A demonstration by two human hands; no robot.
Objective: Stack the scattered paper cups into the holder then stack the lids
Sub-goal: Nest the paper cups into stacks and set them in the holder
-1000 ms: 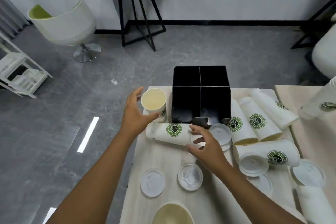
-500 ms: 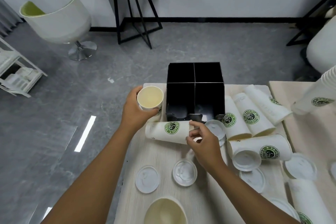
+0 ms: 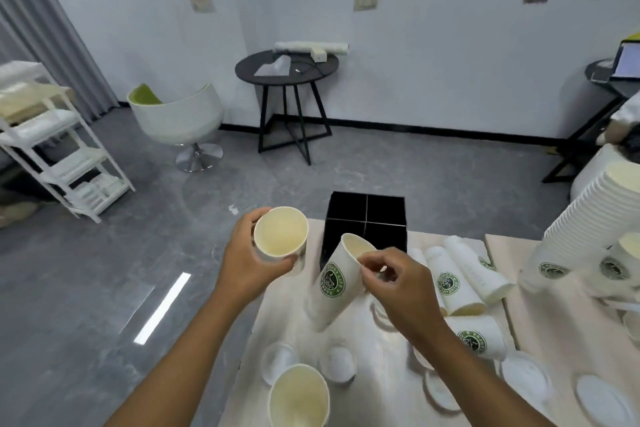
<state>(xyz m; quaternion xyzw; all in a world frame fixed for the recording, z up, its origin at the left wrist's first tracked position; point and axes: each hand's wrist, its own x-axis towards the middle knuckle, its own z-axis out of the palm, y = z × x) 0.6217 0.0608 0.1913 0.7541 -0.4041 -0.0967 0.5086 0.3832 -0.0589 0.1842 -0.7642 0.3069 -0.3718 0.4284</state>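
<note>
Your left hand grasps an upright paper cup around its side, mouth open toward you, just off the worktop's left edge near the far left corner. Your right hand pinches the rim of a second cup between thumb and fingers; that cup hangs tilted, logo facing you, its mouth leaning toward the black holder. The holder stands at the worktop's far edge, split into four compartments. A third cup stands upright at the near edge, with two white lids lying flat just beyond it. More logo cups lie on their sides toward the right edge, beside the holder, and another lying cup rests nearer to you. Further lids lie flat near the right corner. A tall stack of nested cups leans on the neighbouring worktop to the right.
</note>
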